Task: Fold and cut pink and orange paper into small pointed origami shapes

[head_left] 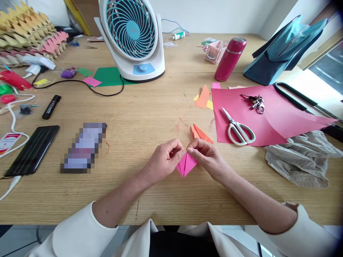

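Note:
Between my two hands is a folded piece of bright pink paper [188, 165], its pointed end toward me and a crease line down its middle. My left hand [168, 159] pinches its upper left edge between thumb and forefinger. On the upper right edge, my right hand [207, 157] pinches it the same way, the two thumbs nearly meeting. My fingers cover the paper's far end. Just beyond my right hand lies a folded orange paper piece [201, 134] on the wooden table [150, 117].
White-handled scissors [237, 130] and keys [257, 103] lie on large red paper [278, 114] at right, near a grey cloth [305, 160]. A fan [134, 39] and a red flask [230, 59] stand behind. Left are a phone [85, 148], a power bank [33, 150] and a marker [51, 107].

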Tool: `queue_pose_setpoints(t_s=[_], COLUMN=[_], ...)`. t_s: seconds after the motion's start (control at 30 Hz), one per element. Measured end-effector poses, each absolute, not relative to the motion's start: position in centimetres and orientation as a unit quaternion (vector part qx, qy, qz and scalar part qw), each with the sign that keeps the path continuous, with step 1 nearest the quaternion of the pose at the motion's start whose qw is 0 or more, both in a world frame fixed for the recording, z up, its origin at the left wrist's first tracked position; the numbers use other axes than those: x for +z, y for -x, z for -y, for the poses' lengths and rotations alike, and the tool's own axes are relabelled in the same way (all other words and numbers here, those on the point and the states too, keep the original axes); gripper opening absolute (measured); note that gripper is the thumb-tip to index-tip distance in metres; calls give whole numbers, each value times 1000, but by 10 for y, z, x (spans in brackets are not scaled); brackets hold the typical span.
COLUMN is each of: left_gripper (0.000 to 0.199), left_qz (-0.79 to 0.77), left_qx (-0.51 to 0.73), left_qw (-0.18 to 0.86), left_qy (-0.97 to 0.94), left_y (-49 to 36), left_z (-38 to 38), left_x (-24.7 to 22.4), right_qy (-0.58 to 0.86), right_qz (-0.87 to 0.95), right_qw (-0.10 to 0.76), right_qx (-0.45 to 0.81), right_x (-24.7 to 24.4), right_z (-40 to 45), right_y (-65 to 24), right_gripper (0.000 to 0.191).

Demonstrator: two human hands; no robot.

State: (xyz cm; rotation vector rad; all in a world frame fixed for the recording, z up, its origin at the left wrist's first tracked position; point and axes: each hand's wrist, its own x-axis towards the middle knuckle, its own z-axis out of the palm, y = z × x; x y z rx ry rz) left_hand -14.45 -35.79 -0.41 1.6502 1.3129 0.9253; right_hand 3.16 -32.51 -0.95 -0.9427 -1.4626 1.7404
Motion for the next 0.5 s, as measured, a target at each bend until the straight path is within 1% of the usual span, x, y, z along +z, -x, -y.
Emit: queue_pose_setpoints(t_s=[0.17,0.33,0.5], left_gripper=[24,22,23], left_qz=[-532,-546,-544], left_qx=[374,374,369], left_qw=[389,358,330], left_qy=[-652,-659,-678], left_y=[142,142,143], left_z=[361,361,361], left_x=[-5,-7,-7], right_qy=[374,394,394], right_qz=[546,531,527], right_qw=[365,373,362], right_qx=[655,651,661], right_x=[-13,-13,-11], right_z=[328,330,326], right_y=[-30,-29,-29], right_gripper=[38,40,41])
